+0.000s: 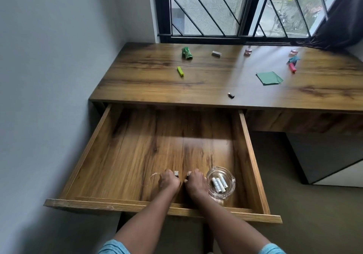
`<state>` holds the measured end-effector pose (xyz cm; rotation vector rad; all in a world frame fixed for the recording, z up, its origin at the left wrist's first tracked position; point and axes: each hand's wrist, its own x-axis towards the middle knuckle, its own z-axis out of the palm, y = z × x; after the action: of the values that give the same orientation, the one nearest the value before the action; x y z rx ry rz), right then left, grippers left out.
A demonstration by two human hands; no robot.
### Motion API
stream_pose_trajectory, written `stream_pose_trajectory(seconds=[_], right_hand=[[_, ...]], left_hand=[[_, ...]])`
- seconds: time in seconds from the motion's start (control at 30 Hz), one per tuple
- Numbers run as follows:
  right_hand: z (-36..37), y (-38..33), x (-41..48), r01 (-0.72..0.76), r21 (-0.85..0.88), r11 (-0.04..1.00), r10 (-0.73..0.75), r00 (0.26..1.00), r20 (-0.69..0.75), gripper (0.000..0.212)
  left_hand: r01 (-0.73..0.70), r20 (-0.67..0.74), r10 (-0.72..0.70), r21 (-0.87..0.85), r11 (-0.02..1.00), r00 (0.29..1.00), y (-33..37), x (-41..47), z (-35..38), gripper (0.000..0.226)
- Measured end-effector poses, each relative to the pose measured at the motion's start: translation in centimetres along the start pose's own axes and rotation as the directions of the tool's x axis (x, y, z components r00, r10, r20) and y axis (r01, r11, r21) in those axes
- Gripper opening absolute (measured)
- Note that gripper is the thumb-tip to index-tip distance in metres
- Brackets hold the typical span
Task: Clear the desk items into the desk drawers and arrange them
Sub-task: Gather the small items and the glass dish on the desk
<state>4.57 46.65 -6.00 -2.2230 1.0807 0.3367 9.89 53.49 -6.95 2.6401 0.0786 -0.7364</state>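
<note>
The wooden drawer (253, 155) is pulled wide open below the desk (149, 89). Both hands are down inside it near the front. My left hand (168, 181) has its fingers curled round a small USB stick (176, 173) whose metal plug sticks out. My right hand (196, 182) grips another small stick (189, 174), mostly hidden. Right of my hands a glass ashtray (229, 192) holds three white batteries (219, 184). A second clear glass dish (154, 176) is faintly visible left of my left hand.
On the desk lie a green crumpled wrapper (186, 53), a yellow-green bar (180, 71), a grey eraser (216, 53), a black USB stick (231, 95), green paper (269, 78), a pink marker (292, 67), a teal scrap (294, 58) and two small jars (248, 50) by the window.
</note>
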Motion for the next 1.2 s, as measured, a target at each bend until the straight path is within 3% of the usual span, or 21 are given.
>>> stream_pose_trajectory(seconds=[0.63, 0.83, 0.97, 1.2], right_hand=[[-1.1, -1.1, 0.3, 0.011, -0.088, 0.996, -0.013, 1.0, -0.025, 0.032], [-7.9, -2.6, 2.9, 0.131, 0.016, 0.991, -0.123, 0.962, -0.243, 0.018], [-14.3, -2.3, 6.4, 0.112, -0.004, 0.994, -0.105, 0.912, -0.396, 0.02], [-22.0, -1.2, 15.1, 0.08, 0.021, 0.997, -0.063, 0.894, -0.443, 0.026]], left_hand=[[0.011, -0.011, -0.011, 0.025, 1.0, 1.0, 0.3, -0.1, -1.6, 0.028], [-0.055, -0.083, 0.05, -0.063, 0.996, 0.995, 7.3, 0.8, -3.9, 0.021], [-0.125, -0.119, 0.107, -0.159, 0.979, 0.987, 13.8, 1.7, -5.0, 0.024], [-0.256, -0.126, 0.236, -0.182, 0.949, 0.964, 23.8, 5.1, -6.4, 0.025]])
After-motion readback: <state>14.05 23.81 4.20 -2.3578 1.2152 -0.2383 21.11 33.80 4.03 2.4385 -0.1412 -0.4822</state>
